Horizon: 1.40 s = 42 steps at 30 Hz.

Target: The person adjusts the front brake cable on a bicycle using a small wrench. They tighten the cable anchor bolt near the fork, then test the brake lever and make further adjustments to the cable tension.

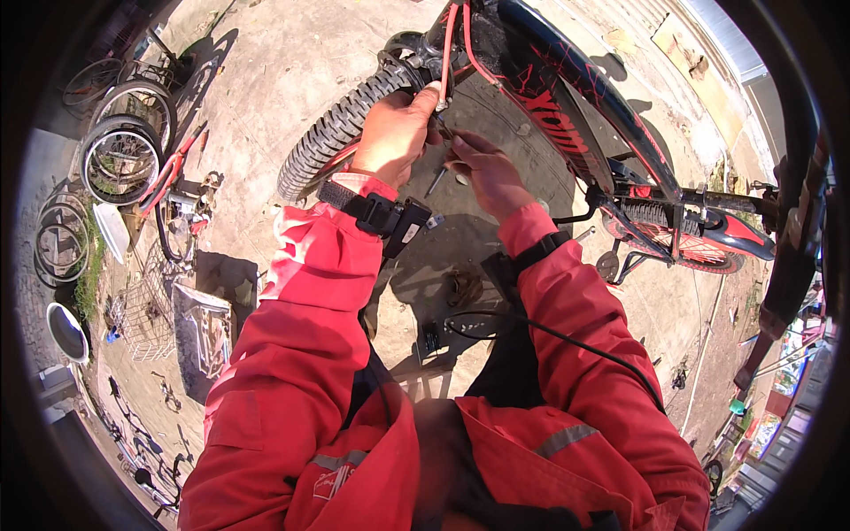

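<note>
A bicycle with a black and red frame (558, 115) stands before me, its knobby front tire (329, 133) to the left. My left hand (396, 134) is closed beside that tire, thumb and forefinger pinching the lower end of a red cable (449, 49) by the front brake. Just right of it, my right hand (487, 174) has its fingers pinched together close under the cable's end. Whatever small part sits between those fingertips is too small to make out. Below the hands a thin screwdriver-like tool (435, 182) shows against the ground.
At the left lie several loose bicycle wheels (121, 162), a red frame part (173, 168) and a wire basket (146, 319). The bicycle's rear wheel (699, 252) is at the right. A wrench (585, 234) lies near the pedal. A black cable (567, 336) runs across my right sleeve.
</note>
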Each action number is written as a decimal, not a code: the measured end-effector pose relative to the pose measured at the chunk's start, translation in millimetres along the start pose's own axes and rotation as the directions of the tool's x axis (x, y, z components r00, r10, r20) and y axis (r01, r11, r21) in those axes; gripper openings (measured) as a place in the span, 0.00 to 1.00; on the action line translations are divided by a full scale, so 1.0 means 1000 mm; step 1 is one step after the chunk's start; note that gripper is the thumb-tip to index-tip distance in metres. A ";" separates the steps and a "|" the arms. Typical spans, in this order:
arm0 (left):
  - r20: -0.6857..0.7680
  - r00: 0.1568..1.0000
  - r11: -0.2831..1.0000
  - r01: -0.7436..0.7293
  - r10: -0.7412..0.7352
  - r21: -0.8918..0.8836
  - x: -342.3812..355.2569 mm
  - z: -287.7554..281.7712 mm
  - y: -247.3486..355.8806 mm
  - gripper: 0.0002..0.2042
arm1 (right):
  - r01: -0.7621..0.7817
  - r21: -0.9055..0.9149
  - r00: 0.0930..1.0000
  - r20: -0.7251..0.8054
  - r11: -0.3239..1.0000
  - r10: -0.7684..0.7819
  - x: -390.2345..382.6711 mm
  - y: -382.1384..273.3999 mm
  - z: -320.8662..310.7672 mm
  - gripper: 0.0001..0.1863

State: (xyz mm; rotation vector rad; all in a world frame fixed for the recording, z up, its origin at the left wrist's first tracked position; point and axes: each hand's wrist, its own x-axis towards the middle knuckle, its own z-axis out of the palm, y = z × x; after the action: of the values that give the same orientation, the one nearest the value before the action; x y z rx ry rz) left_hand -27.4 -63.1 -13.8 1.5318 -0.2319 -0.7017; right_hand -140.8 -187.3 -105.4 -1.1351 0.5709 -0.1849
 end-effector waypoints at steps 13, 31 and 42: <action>-0.009 1.000 1.000 -0.008 0.007 -0.021 -0.001 0.002 0.000 0.20 | 0.014 0.185 0.996 0.083 0.983 -0.030 0.008 0.006 0.003 0.17; -0.029 0.999 1.000 -0.030 0.030 0.010 0.000 0.002 0.000 0.22 | 0.048 -0.608 0.994 0.106 0.792 0.021 -0.032 -0.112 0.014 0.18; -0.026 0.999 1.000 -0.029 0.029 0.002 0.001 0.002 -0.001 0.22 | 0.036 -0.308 0.997 0.072 0.951 -0.015 -0.039 -0.070 -0.010 0.15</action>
State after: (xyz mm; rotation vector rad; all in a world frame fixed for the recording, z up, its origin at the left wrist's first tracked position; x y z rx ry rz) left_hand -28.1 -65.0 -15.4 1.5354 -0.2350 -0.6590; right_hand -168.7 -209.2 -32.8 -1.4483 0.5360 -0.0788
